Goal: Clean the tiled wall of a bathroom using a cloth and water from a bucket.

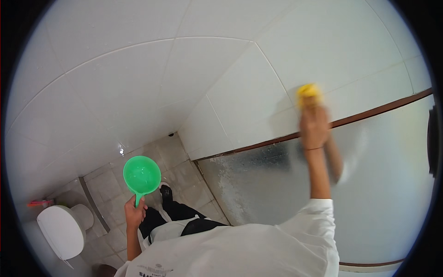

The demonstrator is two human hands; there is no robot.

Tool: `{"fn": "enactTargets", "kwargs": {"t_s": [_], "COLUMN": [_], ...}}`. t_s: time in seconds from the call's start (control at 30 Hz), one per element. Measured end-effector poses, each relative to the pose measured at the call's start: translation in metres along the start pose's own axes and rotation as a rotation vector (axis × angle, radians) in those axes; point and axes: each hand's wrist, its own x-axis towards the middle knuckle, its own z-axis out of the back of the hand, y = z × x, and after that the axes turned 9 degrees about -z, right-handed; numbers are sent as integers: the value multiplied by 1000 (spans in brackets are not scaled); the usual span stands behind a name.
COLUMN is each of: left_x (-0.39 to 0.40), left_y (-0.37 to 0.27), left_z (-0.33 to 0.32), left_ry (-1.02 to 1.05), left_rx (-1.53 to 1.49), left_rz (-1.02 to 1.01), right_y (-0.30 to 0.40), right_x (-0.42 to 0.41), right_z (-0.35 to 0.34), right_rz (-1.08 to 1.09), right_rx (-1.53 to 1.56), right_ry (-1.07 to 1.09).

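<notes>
At the lower left, my left hand [135, 213] grips the handle of a green plastic dipper [142, 174], its bowl turned up with a little water in it. My right hand [315, 128], blurred, reaches up at the right and holds a yellow sponge or cloth [309, 95] against the white wall tiles [242, 100]. A thin dark band circles the right wrist. Which of the two the yellow thing is, I cannot tell.
Below the tiles a brown frame strip [277, 140] borders a wet, reflective panel [277, 187]. A toilet [62, 232] stands at the lower left, beside a low raised edge [92, 204]. A floor drain [171, 134] lies near the corner of the tiled floor [183, 180].
</notes>
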Motion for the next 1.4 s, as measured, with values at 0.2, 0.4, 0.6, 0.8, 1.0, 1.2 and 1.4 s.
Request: {"fn": "enactTargets", "kwargs": {"t_s": [0.2,0.4,0.6,0.8,1.0,1.2,1.4], "left_x": [37,97,183,277,343,387,383], "left_y": [-5,45,144,319,401,413,421], "left_z": [-31,-48,-52,-52,-47,-60,-73], "left_ry": [85,183,321,358,519,448,471], "left_rx": [-17,29,120,178,204,91,34], "left_rz": [26,-12,-92,-215,-60,-193,-114], "right_y": [-23,108,239,272,289,279,144], "right_x": [83,-36,-198,-230,-248,-237,-105], "right_z": [12,-108,-180,-179,-176,-194,-140], "right_rz": [-227,-129,159,199,-35,116,-312], "right_rx": [-373,1,27,-13,-169,-208,-557], "right_ry": [-304,-45,132,-91,-226,-150,-516]}}
